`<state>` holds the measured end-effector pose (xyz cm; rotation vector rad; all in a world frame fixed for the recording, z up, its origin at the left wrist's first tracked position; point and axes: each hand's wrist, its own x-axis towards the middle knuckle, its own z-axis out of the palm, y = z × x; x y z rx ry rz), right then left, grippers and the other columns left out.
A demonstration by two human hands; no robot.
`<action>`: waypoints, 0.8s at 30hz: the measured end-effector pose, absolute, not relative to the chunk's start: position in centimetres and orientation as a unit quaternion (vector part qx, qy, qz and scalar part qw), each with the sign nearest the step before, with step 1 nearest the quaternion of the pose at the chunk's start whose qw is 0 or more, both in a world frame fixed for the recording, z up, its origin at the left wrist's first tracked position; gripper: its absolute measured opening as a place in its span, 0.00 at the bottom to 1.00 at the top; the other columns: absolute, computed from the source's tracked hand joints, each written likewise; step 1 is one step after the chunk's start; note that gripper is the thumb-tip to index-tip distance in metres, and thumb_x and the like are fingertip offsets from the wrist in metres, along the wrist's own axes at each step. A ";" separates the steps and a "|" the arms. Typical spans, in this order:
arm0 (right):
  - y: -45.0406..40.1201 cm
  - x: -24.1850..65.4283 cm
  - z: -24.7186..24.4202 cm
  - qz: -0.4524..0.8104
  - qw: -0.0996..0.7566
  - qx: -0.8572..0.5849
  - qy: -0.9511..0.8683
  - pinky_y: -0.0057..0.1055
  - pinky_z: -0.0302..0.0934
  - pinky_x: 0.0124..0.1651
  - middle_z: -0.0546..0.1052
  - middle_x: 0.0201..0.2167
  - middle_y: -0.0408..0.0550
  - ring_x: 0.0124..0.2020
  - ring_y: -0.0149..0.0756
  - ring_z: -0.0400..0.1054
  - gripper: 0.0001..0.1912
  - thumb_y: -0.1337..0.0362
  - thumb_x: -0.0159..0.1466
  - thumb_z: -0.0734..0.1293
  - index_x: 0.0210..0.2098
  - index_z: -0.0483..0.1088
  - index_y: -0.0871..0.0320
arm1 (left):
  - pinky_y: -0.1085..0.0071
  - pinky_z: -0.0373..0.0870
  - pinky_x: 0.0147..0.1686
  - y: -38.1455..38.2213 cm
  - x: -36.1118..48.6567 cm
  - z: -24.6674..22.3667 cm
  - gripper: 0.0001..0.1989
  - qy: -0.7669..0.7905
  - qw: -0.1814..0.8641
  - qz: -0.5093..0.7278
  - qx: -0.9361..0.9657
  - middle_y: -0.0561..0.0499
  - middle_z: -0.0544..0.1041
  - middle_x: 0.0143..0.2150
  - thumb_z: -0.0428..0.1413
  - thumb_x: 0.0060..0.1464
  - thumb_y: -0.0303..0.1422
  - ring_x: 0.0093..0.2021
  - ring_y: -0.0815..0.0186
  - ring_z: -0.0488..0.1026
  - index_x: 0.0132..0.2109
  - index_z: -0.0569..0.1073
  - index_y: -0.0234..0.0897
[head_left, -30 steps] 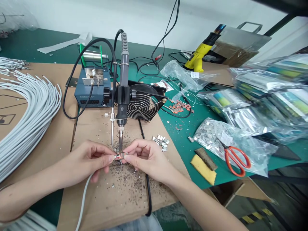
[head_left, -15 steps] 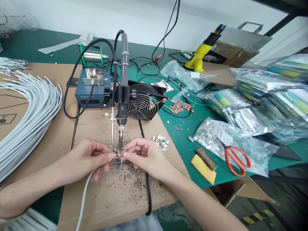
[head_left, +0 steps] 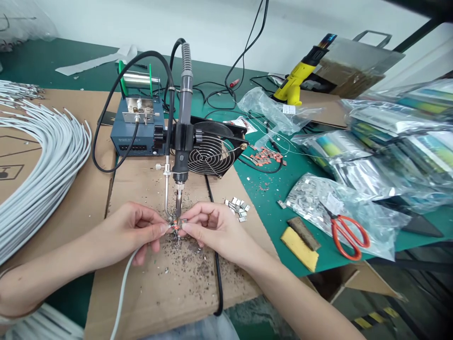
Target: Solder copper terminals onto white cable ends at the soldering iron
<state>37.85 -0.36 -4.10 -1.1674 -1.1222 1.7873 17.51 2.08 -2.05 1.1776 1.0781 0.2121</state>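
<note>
My left hand (head_left: 141, 231) pinches the end of a pale grey cable (head_left: 122, 293), which trails down toward the bottom edge. Opposite it, my right hand (head_left: 214, 233) holds a small metal connector (head_left: 183, 221) between thumb and forefinger. The fingertips of both hands almost meet under an upright soldering iron (head_left: 184, 108) clamped in a stand. Its tip comes down at the joint between cable and connector, where a small orange-red spot shows. A thin metal solder feed tube (head_left: 166, 193) runs down beside the iron. The exact contact at the tip is too small to make out.
Behind the hands stand a blue solder feeder (head_left: 136, 134) and a black fan (head_left: 214, 151). Loose connectors (head_left: 238, 208) lie on the cardboard (head_left: 141, 302). At right are a yellow sponge (head_left: 299, 248), red-handled scissors (head_left: 348, 236) and bagged parts (head_left: 307, 193). Bundled cables (head_left: 53, 160) lie left.
Both hands keep their grip at the iron tip with hardly any movement. The view has shifted slightly.
</note>
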 end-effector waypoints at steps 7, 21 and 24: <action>-0.3 37.9 -4.1 0.691 0.354 -0.449 -0.443 0.23 0.57 0.22 0.79 0.25 0.43 0.20 0.25 0.63 0.15 0.59 0.50 0.79 0.30 0.73 0.59 | 0.79 0.53 0.16 1.8 17.6 -2.0 0.18 0.480 0.688 0.087 0.537 0.57 0.74 0.21 0.59 0.51 0.46 0.14 0.76 0.65 0.32 0.75 0.33; -0.5 38.1 -4.0 0.685 0.359 -0.438 -0.458 0.24 0.56 0.22 0.78 0.24 0.43 0.20 0.26 0.63 0.14 0.57 0.52 0.77 0.29 0.72 0.58 | 0.80 0.55 0.16 1.5 17.4 -2.1 0.15 0.469 0.694 0.103 0.537 0.58 0.73 0.21 0.59 0.53 0.44 0.14 0.77 0.66 0.31 0.74 0.34; -0.4 37.9 -4.0 0.685 0.351 -0.451 -0.452 0.24 0.57 0.22 0.78 0.23 0.43 0.19 0.25 0.62 0.14 0.58 0.50 0.78 0.29 0.72 0.59 | 0.80 0.55 0.16 1.6 17.4 -2.4 0.16 0.472 0.688 0.099 0.543 0.58 0.73 0.21 0.58 0.53 0.44 0.14 0.76 0.66 0.29 0.73 0.34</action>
